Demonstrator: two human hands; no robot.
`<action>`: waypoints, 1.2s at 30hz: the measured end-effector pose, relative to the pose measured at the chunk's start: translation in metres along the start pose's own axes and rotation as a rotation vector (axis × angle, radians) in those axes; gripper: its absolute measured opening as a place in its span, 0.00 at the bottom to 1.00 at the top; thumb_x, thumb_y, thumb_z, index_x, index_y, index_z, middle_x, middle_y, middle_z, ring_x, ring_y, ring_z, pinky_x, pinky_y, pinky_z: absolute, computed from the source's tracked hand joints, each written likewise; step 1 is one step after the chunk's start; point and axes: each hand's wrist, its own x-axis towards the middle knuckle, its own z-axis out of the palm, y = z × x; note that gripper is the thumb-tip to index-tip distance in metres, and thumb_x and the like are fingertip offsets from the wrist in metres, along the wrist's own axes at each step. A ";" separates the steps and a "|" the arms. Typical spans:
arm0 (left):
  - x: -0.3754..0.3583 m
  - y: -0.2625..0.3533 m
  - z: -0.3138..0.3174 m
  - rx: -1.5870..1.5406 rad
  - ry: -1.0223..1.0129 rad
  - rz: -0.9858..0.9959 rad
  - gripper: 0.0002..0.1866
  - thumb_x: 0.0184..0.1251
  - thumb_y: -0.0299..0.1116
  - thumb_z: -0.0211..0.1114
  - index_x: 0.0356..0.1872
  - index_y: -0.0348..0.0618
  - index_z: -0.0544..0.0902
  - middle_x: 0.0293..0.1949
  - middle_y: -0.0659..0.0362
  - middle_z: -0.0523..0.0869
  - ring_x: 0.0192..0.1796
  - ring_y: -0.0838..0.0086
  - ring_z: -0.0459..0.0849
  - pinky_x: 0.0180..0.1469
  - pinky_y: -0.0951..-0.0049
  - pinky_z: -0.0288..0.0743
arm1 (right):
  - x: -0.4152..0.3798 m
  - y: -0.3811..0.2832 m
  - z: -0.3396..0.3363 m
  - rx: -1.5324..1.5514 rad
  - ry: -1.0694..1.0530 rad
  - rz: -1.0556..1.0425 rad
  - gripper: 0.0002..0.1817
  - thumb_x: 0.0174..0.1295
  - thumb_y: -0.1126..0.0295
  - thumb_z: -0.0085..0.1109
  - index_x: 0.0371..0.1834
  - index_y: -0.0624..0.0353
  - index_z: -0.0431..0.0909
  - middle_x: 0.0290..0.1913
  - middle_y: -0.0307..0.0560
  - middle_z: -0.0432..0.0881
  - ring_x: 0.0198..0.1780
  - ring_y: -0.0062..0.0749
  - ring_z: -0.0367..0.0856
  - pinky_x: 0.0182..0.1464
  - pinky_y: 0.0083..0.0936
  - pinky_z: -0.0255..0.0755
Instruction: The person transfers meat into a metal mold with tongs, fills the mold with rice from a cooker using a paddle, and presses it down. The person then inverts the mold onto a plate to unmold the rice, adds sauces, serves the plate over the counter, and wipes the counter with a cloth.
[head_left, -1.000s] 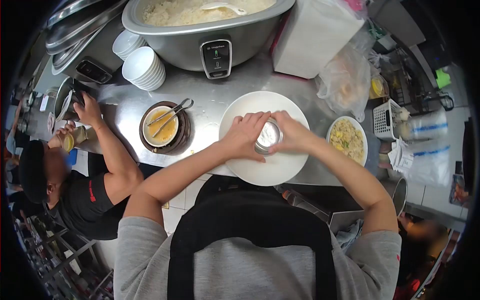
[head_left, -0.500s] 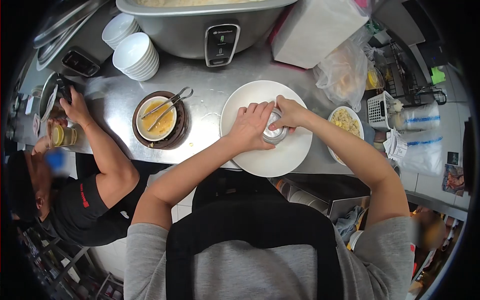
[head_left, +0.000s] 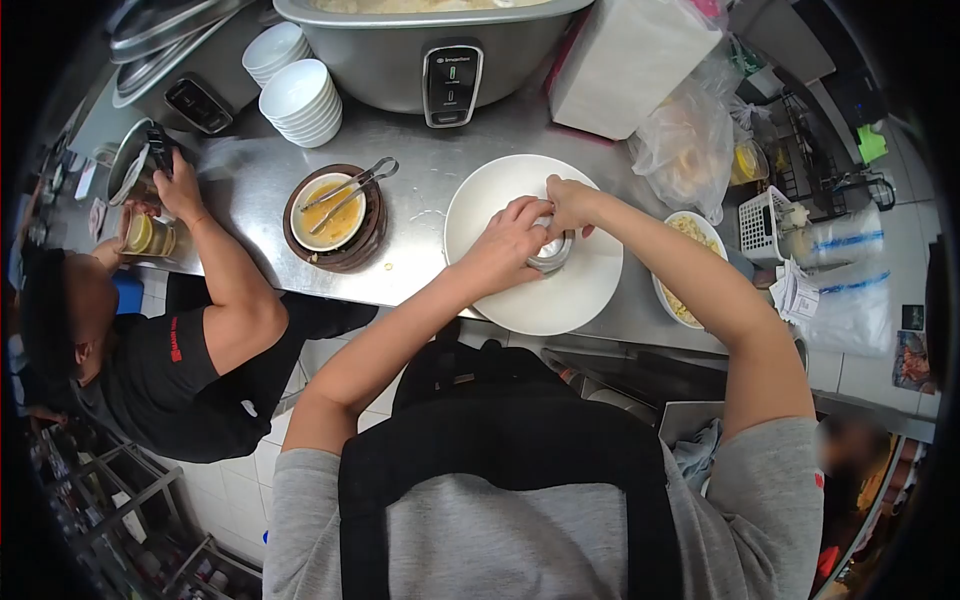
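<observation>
On a large white plate (head_left: 505, 303) sits a small round metal bowl (head_left: 550, 258), apparently upside down and partly covered by my fingers. My left hand (head_left: 508, 245) grips its left side, fingers curled over the top edge. The fingers of my right hand (head_left: 573, 206) bend down around its far right side; their tips are partly hidden. To the right, under my right forearm, an oval white bowl (head_left: 722, 245) holds fried rice (head_left: 685, 297).
Left of the plate, a bowl of yellow liquid with metal tongs (head_left: 350, 190) sits in a brown round holder (head_left: 372, 232). Behind are stacked white bowls (head_left: 303, 105) and a large rice cooker (head_left: 390, 70). A plastic bag (head_left: 685, 150) lies back right. A co-worker's arm (head_left: 235, 270) reaches in at left.
My right hand has shifted to the metal bowl's far edge, its thumb no longer lying across the top. My left hand has drawn slightly left, showing more of the bowl's near side. The view has shifted slightly.
</observation>
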 end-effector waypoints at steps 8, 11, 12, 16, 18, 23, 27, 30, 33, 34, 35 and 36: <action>0.003 0.005 0.000 0.048 -0.016 0.040 0.18 0.36 0.27 0.73 0.30 0.39 0.74 0.58 0.51 0.66 0.65 0.53 0.59 0.61 0.58 0.63 | -0.003 -0.001 -0.002 0.020 -0.005 0.004 0.47 0.34 0.59 0.77 0.55 0.68 0.58 0.44 0.55 0.77 0.40 0.40 0.80 0.29 0.31 0.81; 0.004 0.006 -0.003 0.050 -0.025 0.045 0.17 0.36 0.28 0.72 0.28 0.40 0.73 0.58 0.50 0.66 0.64 0.53 0.59 0.61 0.59 0.62 | -0.005 -0.001 -0.003 0.005 -0.028 0.019 0.48 0.34 0.59 0.78 0.56 0.68 0.58 0.44 0.56 0.77 0.39 0.39 0.80 0.29 0.31 0.80; 0.006 0.004 -0.005 -0.014 -0.025 0.039 0.18 0.37 0.28 0.72 0.27 0.40 0.72 0.58 0.50 0.65 0.63 0.53 0.60 0.61 0.59 0.62 | -0.006 -0.001 -0.003 0.007 -0.017 0.023 0.48 0.34 0.58 0.78 0.56 0.67 0.58 0.44 0.56 0.77 0.40 0.39 0.80 0.29 0.31 0.80; 0.009 0.002 -0.011 -0.104 -0.018 0.000 0.19 0.38 0.29 0.73 0.26 0.40 0.69 0.58 0.49 0.65 0.62 0.52 0.60 0.62 0.61 0.61 | -0.005 -0.003 -0.001 0.021 -0.018 0.047 0.45 0.35 0.60 0.77 0.54 0.62 0.57 0.46 0.54 0.77 0.43 0.42 0.80 0.28 0.34 0.81; 0.008 0.007 -0.012 -0.067 -0.018 0.021 0.19 0.38 0.30 0.73 0.27 0.41 0.69 0.59 0.49 0.65 0.63 0.52 0.60 0.62 0.61 0.61 | -0.012 -0.006 -0.001 0.000 0.008 0.041 0.45 0.35 0.60 0.77 0.54 0.62 0.56 0.46 0.55 0.77 0.43 0.43 0.80 0.28 0.34 0.81; 0.014 0.000 -0.021 -0.086 -0.038 0.035 0.20 0.39 0.32 0.73 0.28 0.42 0.69 0.60 0.49 0.64 0.63 0.52 0.59 0.62 0.60 0.60 | -0.021 0.000 -0.012 -0.023 0.093 -0.014 0.46 0.35 0.55 0.77 0.54 0.61 0.56 0.43 0.54 0.77 0.39 0.40 0.81 0.30 0.33 0.79; 0.014 -0.011 -0.040 -0.140 -0.005 0.033 0.20 0.44 0.36 0.73 0.30 0.44 0.68 0.61 0.50 0.64 0.65 0.54 0.59 0.62 0.60 0.59 | -0.037 0.038 -0.029 0.248 0.185 -0.172 0.38 0.44 0.56 0.72 0.53 0.60 0.59 0.40 0.49 0.76 0.34 0.34 0.79 0.30 0.28 0.76; 0.006 -0.018 -0.058 -0.404 0.116 -0.070 0.17 0.54 0.40 0.68 0.33 0.45 0.69 0.60 0.52 0.68 0.61 0.62 0.68 0.59 0.63 0.63 | -0.053 0.058 -0.015 0.821 0.485 -0.403 0.14 0.55 0.65 0.60 0.38 0.60 0.70 0.31 0.46 0.77 0.28 0.32 0.77 0.30 0.27 0.72; -0.010 -0.020 -0.067 -1.109 0.324 -0.458 0.13 0.63 0.44 0.60 0.37 0.46 0.72 0.58 0.53 0.72 0.57 0.65 0.72 0.58 0.65 0.66 | -0.050 0.056 0.033 0.243 0.603 -0.692 0.09 0.49 0.68 0.62 0.29 0.60 0.73 0.29 0.47 0.77 0.29 0.36 0.77 0.33 0.30 0.72; -0.016 -0.018 -0.066 -1.245 0.428 -0.423 0.14 0.68 0.46 0.54 0.41 0.46 0.72 0.57 0.53 0.73 0.58 0.64 0.72 0.58 0.62 0.68 | -0.056 0.046 0.043 0.134 0.610 -0.705 0.08 0.47 0.69 0.62 0.26 0.60 0.73 0.30 0.48 0.77 0.31 0.39 0.77 0.35 0.32 0.71; -0.023 -0.019 -0.065 -1.245 0.435 -0.422 0.14 0.68 0.46 0.54 0.41 0.46 0.72 0.57 0.53 0.73 0.58 0.64 0.72 0.58 0.62 0.68 | -0.060 0.036 0.053 0.027 0.613 -0.716 0.08 0.45 0.70 0.63 0.23 0.60 0.73 0.30 0.49 0.77 0.32 0.42 0.77 0.37 0.34 0.71; -0.030 -0.021 -0.062 -1.508 0.453 -0.389 0.13 0.68 0.45 0.53 0.41 0.47 0.72 0.58 0.52 0.72 0.61 0.63 0.70 0.59 0.59 0.68 | -0.062 0.029 0.058 0.022 0.611 -0.721 0.08 0.45 0.70 0.63 0.23 0.60 0.73 0.30 0.49 0.77 0.32 0.42 0.77 0.37 0.34 0.71</action>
